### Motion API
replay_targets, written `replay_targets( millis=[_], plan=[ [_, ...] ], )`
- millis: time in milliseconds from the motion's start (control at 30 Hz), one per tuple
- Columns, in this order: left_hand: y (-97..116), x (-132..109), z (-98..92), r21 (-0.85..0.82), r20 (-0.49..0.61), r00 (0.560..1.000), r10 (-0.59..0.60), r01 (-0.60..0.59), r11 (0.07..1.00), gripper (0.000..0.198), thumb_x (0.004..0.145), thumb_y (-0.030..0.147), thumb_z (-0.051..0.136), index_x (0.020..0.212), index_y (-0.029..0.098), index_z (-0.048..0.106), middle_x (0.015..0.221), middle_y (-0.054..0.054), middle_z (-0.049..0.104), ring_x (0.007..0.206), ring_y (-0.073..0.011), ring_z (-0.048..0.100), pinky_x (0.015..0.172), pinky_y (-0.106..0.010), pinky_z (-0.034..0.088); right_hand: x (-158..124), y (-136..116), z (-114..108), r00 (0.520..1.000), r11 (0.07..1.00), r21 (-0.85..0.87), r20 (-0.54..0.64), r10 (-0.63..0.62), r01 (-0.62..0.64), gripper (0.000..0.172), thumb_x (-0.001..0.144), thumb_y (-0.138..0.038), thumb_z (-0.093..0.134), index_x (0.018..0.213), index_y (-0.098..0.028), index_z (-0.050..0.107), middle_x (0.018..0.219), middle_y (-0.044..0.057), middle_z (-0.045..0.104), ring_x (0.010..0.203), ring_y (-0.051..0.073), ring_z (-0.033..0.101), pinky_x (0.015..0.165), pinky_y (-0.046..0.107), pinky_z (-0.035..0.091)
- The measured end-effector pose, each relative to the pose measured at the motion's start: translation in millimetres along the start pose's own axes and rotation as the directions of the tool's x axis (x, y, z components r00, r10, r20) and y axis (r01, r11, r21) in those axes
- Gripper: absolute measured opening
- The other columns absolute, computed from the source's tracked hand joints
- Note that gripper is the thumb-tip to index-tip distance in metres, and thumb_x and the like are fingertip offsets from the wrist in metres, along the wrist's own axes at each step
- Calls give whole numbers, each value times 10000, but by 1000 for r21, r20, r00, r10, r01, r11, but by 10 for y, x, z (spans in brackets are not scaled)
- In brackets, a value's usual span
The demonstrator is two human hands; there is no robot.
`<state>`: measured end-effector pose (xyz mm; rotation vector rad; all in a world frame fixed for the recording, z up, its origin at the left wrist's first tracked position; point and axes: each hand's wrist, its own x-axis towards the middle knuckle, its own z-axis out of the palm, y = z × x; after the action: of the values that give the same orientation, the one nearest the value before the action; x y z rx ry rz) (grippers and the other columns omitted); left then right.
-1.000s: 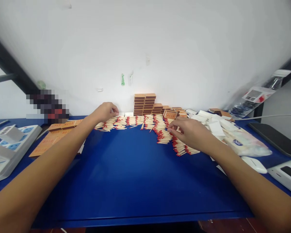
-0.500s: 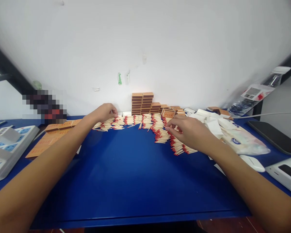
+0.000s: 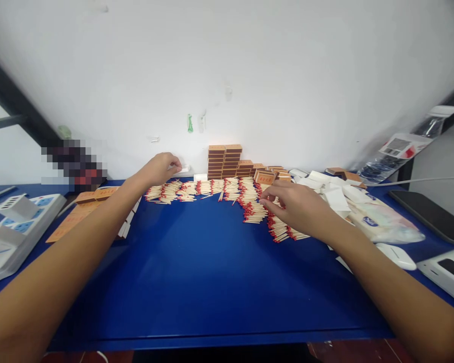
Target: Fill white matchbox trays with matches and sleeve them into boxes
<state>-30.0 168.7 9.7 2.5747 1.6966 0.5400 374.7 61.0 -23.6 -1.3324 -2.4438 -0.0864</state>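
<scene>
My left hand [image 3: 162, 168] is at the back of the blue table [image 3: 189, 282], its thumb and fingertips pinched on a small white matchbox tray [image 3: 184, 169] raised in front of the wall. Another white tray [image 3: 200, 177] lies just to the right, behind the matches. Loose red-headed matches [image 3: 208, 187] spread in a long row of bundles below that hand and bend forward on the right. Over their right end hovers my right hand [image 3: 293, 204], thumb and fingers apart, with nothing visible between them. It partly hides the matches there.
Stacked matchboxes [image 3: 224, 164] stand against the wall. Orange matchboxes [image 3: 71, 222] and a power strip [image 3: 30, 234] are at left. White paper pieces [image 3: 336, 196], a tissue pack [image 3: 386, 222], a plastic bottle [image 3: 404, 143] and a dark phone [image 3: 431, 214] lie at right.
My left hand has risen slightly with a white tray, which earlier sat at the back beside the other one. My right hand stays over the matches. The view has shifted slightly.
</scene>
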Motion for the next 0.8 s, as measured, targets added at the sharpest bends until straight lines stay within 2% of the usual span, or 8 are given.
replay_targets(
  millis=[100, 200, 267, 367, 467, 567, 633, 800],
  plan=[
    [56, -43, -37, 4, -22, 1000, -3, 3, 1000, 229, 966, 307, 539, 949, 169, 721, 1075, -158, 754, 1012, -315, 700, 944, -463, 537, -4, -18, -15, 1000, 1000, 5, -16, -6, 6, 272, 1063, -362, 532, 945, -224, 735, 927, 70, 755, 792, 228, 680, 677, 353, 432],
    [302, -207, -37, 5, -56, 997, 43, -43, 999, 259, 1037, 334, 479, 1048, 164, 674, 1207, -179, 718, 1146, -324, 670, 1026, -481, 517, -9, -27, -22, 999, 1000, 24, -45, -17, 18, 272, 1072, -363, 532, 964, -223, 740, 923, 67, 759, 773, 218, 671, 673, 347, 431],
    [570, -415, 0, -12, -54, 992, 115, -116, 993, 272, 1093, 353, 428, 1131, 183, 638, 1293, -153, 694, 1211, -295, 651, 1064, -452, 503, -11, -16, -14, 998, 999, 33, -57, -24, 26, 273, 1074, -365, 535, 975, -223, 745, 931, 70, 761, 757, 212, 665, 674, 346, 431],
    [1000, -821, 104, -65, 55, 962, 268, -264, 962, 262, 1142, 327, 382, 1121, 194, 607, 1107, -101, 704, 1025, -259, 675, 930, -409, 527, -13, 12, 3, 999, 998, 54, -38, -39, 41, 261, 1063, -364, 554, 959, -217, 742, 925, 75, 762, 745, 211, 658, 678, 350, 428],
    [1285, -1180, 231, -133, 127, 922, 366, -350, 927, 191, 1152, 329, 464, 1130, 197, 600, 1092, -79, 698, 986, -242, 679, 862, -371, 530, -17, 8, -12, 993, 983, 162, 56, -101, 91, 233, 1039, -363, 596, 919, -220, 736, 866, 61, 755, 753, 208, 656, 690, 341, 447],
    [1359, -1374, 362, -175, 84, 894, 440, -422, 890, 197, 1155, 362, 514, 1222, 202, 606, 1163, -76, 724, 1060, -249, 691, 920, -386, 535, -21, -46, -34, 970, 952, 280, 171, -175, 122, 200, 1021, -361, 627, 935, -237, 758, 853, 41, 754, 750, 196, 651, 684, 326, 456],
    [1333, -1417, 444, -213, 64, 883, 465, -443, 871, 272, 1127, 428, 581, 1284, 207, 606, 1174, -72, 741, 1082, -258, 694, 938, -396, 540, -24, -85, -20, 958, 951, 286, 217, -185, 119, 197, 1020, -358, 632, 946, -240, 772, 860, 40, 750, 758, 198, 651, 677, 328, 447],
    [1244, -1402, 540, -274, 55, 902, 429, -400, 875, 510, 1010, 523, 758, 1384, 203, 625, 1197, -83, 743, 1116, -273, 700, 951, -405, 563, -22, -99, 109, 949, 970, 228, 276, -152, 89, 201, 1025, -347, 624, 986, -243, 791, 909, 58, 738, 803, 218, 652, 687, 341, 428]
  ],
)
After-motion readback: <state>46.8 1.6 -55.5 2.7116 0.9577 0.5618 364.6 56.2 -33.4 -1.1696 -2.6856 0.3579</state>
